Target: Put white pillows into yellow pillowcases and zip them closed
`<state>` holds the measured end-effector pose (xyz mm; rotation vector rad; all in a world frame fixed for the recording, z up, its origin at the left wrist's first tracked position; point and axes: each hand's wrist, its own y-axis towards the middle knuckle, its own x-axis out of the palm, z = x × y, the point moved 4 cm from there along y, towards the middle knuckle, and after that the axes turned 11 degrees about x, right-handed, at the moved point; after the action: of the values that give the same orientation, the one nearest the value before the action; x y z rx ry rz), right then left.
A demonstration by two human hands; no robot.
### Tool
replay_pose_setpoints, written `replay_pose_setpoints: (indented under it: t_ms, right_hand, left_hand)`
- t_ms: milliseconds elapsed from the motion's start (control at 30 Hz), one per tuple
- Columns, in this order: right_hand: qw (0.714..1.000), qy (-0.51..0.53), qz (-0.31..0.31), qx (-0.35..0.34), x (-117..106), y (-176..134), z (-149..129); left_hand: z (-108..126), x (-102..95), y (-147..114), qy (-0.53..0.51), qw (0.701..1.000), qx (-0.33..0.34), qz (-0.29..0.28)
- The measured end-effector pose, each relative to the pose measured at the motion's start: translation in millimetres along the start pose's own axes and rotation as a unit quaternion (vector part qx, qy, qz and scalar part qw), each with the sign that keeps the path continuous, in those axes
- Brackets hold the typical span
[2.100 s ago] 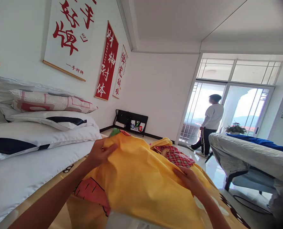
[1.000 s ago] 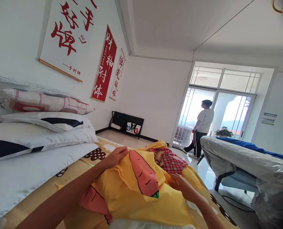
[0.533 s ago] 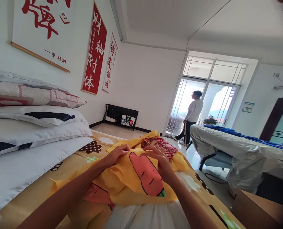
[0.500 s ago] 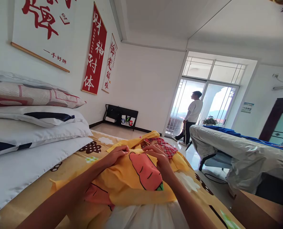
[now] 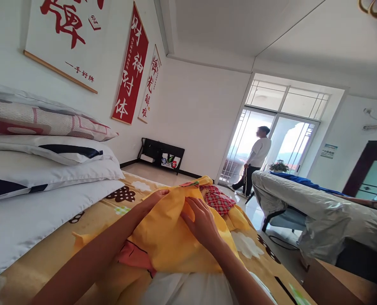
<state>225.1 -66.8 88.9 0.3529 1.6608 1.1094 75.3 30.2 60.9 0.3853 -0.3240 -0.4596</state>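
Observation:
A yellow cloth (image 5: 166,237) with coral-pink printed shapes is bunched on the patterned bedspread (image 5: 112,212). At its far left edge, my left hand (image 5: 158,199) is closed on the fabric, its fingertips partly covered by the cloth. My right hand (image 5: 201,218) pinches a raised fold near the middle, thumb and fingers drawn together. Just beyond my right hand lies a red plaid cloth piece (image 5: 220,200). White fabric (image 5: 188,290) shows below the yellow cloth, nearest to me.
On the left, several pillows (image 5: 48,169) are stacked. To the right stands a plastic-covered table (image 5: 309,195) with a chair (image 5: 283,218) by it and a cardboard box (image 5: 334,279) in front. A person (image 5: 258,152) is near the glass door; a low black shelf (image 5: 161,154) stands by the wall.
The yellow cloth has been shifted and lifted, so the large pink print in its middle no longer shows. My right hand has moved slightly left and nearer to me, onto a fold.

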Motion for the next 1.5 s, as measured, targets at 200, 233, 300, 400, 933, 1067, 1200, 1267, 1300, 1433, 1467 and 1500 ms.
replay_pose_setpoints:
  t_ms: [200, 233, 300, 400, 933, 1067, 1200, 1267, 1300, 1433, 1467, 1500]
  right_hand:
    - [0.998, 0.001, 0.061, -0.03, 27, 9, -7]
    - [0.995, -0.008, 0.085, -0.053, 28, 7, -10]
    - [0.986, -0.028, 0.131, -0.1, 26, 4, -14]
    - [0.977, -0.038, 0.176, -0.113, 16, 2, -18]
    - [0.982, 0.082, 0.171, 0.006, 4, 19, -7]
    - [0.981, 0.069, 0.183, 0.005, 5, 21, -12]
    - [0.986, -0.038, 0.16, 0.017, 7, 8, -26]
    - [0.99, -0.097, 0.1, 0.029, 20, -2, -33]
    - [0.991, -0.118, 0.063, 0.03, 28, -8, -35]
    - [0.992, -0.118, -0.034, 0.039, 59, -18, -37]
    - [0.993, -0.101, -0.049, 0.045, 62, -17, -36]
    - [0.993, -0.084, -0.063, 0.052, 62, -16, -36]
  left_hand:
    - [-12, 0.2, -1, 0.013, 0.999, -0.001, -0.047]
    - [-14, -3.0, 1, 0.022, 0.999, -0.003, -0.043]
    - [-11, -10.3, 4, 0.03, 0.999, -0.008, -0.032]
    - [10, -22.7, 10, 0.099, 0.993, 0.052, -0.041]
    - [81, -33.7, -16, 0.397, 0.889, 0.228, -0.018]
    - [69, -5.9, -25, 0.444, 0.867, 0.191, -0.118]
    - [50, -6.9, -19, 0.413, 0.9, 0.127, -0.062]
    - [41, -11.7, -12, 0.36, 0.926, 0.103, -0.042]
    - [36, -14.0, -9, 0.326, 0.94, 0.093, -0.036]
    - [19, -27.2, 2, 0.2, 0.977, 0.065, 0.018]
    - [16, -31.2, 3, 0.184, 0.981, 0.059, 0.027]
    - [13, -35.0, 4, 0.171, 0.983, 0.059, 0.03]
